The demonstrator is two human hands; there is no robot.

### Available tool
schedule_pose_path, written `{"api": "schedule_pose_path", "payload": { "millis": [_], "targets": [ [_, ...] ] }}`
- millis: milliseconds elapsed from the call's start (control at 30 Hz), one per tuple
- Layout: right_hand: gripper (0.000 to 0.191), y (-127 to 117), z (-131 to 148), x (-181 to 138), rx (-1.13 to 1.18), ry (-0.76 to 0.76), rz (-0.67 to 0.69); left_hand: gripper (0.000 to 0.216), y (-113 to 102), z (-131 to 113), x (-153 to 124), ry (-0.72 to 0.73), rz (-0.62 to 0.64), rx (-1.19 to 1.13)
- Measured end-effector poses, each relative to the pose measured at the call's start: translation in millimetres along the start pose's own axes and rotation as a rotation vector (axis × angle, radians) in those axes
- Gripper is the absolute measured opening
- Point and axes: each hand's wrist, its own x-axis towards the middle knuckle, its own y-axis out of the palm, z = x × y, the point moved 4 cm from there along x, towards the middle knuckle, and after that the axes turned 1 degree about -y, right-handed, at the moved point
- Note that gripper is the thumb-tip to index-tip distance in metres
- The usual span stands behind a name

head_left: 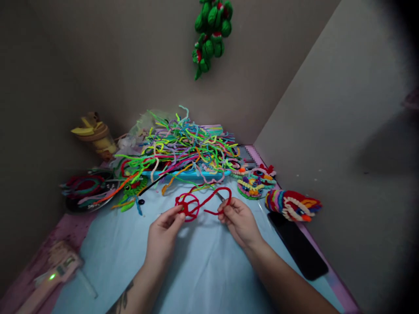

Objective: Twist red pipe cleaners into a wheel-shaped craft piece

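A red pipe cleaner [196, 204] is bent into a small ring with a long looping tail, held just above a pale blue cloth [203, 266]. My left hand [165, 229] pinches the ring part between thumb and fingers. My right hand [237, 218] pinches the free end of the tail, a little to the right. Both hands are closed on the same red piece.
A big tangled heap of coloured pipe cleaners [186, 146] lies behind on a blue tray. Finished woven pieces [255, 181] and a striped one [291, 205] sit right, above a black phone [299, 250]. A glue gun [54, 277] lies left; a dark plate [87, 192] holds scraps.
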Motion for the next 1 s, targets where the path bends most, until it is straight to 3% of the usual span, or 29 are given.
{"api": "schedule_pose_path", "payload": {
  "millis": [233,467,567,733,1000],
  "targets": [
    [0.029,7,-16,-4,0.020,0.035,0.061,0.031,12,6,-9,-0.030,0.137,0.045],
    [0.026,17,-14,-10,-0.214,0.042,0.079,0.028,19,5,-13,-0.056,0.213,0.002],
    [0.022,16,-7,-12,-0.371,-0.057,0.041,0.028,21,6,-13,-0.090,0.236,-0.019],
    [0.009,15,1,-19,-0.657,-0.394,0.042,0.030,24,13,-15,-0.149,0.275,-0.053],
    [0.013,24,-11,-24,-0.633,-0.364,0.112,0.033,21,16,-13,-0.155,0.222,-0.111]
  ]
}}
